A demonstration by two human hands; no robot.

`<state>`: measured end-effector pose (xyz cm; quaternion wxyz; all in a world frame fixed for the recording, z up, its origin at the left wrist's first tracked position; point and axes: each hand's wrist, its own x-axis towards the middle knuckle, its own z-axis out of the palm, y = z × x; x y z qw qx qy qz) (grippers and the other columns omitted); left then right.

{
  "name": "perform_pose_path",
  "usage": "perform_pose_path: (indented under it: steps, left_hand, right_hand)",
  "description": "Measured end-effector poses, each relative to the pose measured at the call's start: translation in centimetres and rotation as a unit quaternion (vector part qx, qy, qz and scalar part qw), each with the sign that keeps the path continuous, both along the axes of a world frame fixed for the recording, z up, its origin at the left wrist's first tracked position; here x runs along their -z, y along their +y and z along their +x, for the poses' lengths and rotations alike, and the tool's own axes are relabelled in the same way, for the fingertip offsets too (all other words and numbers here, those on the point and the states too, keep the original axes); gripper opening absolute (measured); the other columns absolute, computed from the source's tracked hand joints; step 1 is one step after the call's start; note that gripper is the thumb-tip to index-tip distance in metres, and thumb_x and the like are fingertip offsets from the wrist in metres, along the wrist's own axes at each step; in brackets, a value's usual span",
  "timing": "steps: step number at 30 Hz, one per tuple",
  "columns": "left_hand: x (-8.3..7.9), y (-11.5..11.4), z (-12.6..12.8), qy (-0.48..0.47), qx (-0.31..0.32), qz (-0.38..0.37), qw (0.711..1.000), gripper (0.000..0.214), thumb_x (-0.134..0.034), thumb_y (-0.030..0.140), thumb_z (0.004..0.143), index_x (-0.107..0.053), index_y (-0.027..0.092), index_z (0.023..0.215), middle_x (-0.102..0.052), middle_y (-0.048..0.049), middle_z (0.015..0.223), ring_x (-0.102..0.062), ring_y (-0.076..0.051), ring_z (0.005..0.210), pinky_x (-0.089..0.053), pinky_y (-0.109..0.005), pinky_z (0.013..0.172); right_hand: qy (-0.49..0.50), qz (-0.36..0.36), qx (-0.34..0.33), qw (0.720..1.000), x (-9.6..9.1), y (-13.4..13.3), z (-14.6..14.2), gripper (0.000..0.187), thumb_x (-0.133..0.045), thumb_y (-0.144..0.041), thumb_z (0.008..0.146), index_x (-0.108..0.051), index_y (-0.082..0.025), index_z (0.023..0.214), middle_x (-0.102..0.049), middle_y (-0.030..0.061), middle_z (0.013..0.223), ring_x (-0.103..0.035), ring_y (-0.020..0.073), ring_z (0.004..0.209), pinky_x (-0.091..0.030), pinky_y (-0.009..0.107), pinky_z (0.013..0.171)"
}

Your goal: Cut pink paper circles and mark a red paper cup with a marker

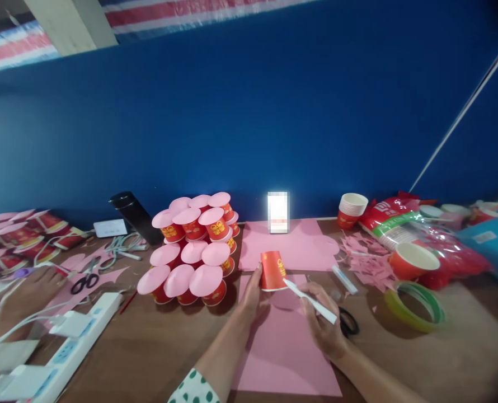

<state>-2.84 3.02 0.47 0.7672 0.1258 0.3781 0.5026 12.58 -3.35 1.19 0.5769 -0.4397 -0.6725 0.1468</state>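
A red paper cup with yellow print stands upside down on a pink paper sheet. My left hand is closed on the cup's left side. In my right hand is a slim white pen, its tip by the cup's lower right rim. Whether the tip touches the paper I cannot tell. Black-handled scissors lie beside my right hand, their blades hidden. Behind the cup lies another pink sheet.
Stacked red cups with pink paper discs stand to the left, near a black bottle and a power strip. Another person's hand is at far left. Right are paper scraps, tape rolls and a cup stack.
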Motion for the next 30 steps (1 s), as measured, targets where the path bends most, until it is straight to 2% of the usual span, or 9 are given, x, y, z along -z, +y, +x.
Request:
perform_pose_path:
  steps: [4, 9, 15, 26, 30]
  left_hand:
    - [0.1, 0.1, 0.1, -0.017, -0.003, 0.009, 1.000, 0.030, -0.060, 0.038, 0.085, -0.068, 0.011, 0.096, -0.072, -0.0105, 0.098, -0.065, -0.022, 0.098, -0.048, -0.031, 0.093]
    - [0.1, 0.1, 0.1, -0.012, 0.000, 0.019, 1.000, 0.033, -0.056, 0.041, 0.087, -0.069, 0.011, 0.095, -0.072, -0.0093, 0.088, -0.067, -0.021, 0.089, -0.049, -0.033, 0.093]
    - [-0.1, 0.1, 0.0, 0.002, 0.029, 0.003, 1.000, 0.040, -0.051, 0.044, 0.090, -0.068, 0.008, 0.099, -0.072, -0.0121, 0.094, -0.067, -0.020, 0.087, -0.049, -0.032, 0.092]
    - [0.6, 0.1, 0.2, -0.031, 0.020, 0.039, 0.999, 0.039, -0.059, 0.045, 0.085, -0.069, 0.009, 0.095, -0.071, -0.0110, 0.089, -0.066, -0.021, 0.084, -0.047, -0.033, 0.093]
    - [1.1, 0.1, 0.0, -0.021, 0.029, 0.045, 0.998, 0.041, -0.060, 0.048, 0.083, -0.068, 0.010, 0.096, -0.071, -0.0117, 0.093, -0.066, -0.022, 0.088, -0.047, -0.035, 0.092]
  right_hand:
    - [-0.008, -0.001, 0.000, 1.000, -0.2, 0.0, 0.0, 0.013, -0.048, -0.017, 0.089, -0.058, -0.019, 0.096, -0.060, 0.0027, 0.077, -0.058, 0.0158, 0.066, -0.047, 0.028, 0.060]
    - [-0.014, -0.009, -0.010, 1.000, -0.4, 0.2, -0.1, 0.012, -0.047, -0.016, 0.090, -0.058, -0.019, 0.095, -0.060, 0.0028, 0.079, -0.057, 0.0148, 0.066, -0.046, 0.027, 0.060]
    - [-0.007, -0.009, -0.009, 1.000, -0.3, 0.3, 0.0, 0.013, -0.048, -0.015, 0.090, -0.058, -0.019, 0.096, -0.060, 0.0027, 0.078, -0.057, 0.0147, 0.065, -0.047, 0.027, 0.060]
    - [-0.005, -0.017, -0.007, 1.000, 0.0, 0.4, -0.1, 0.013, -0.048, -0.018, 0.090, -0.059, -0.019, 0.096, -0.061, 0.0042, 0.079, -0.060, 0.0169, 0.068, -0.050, 0.029, 0.062]
    - [-0.011, -0.018, -0.011, 1.000, 0.0, 0.4, 0.0, 0.011, -0.049, -0.018, 0.090, -0.059, -0.019, 0.095, -0.062, 0.0043, 0.079, -0.060, 0.0170, 0.068, -0.050, 0.030, 0.062]
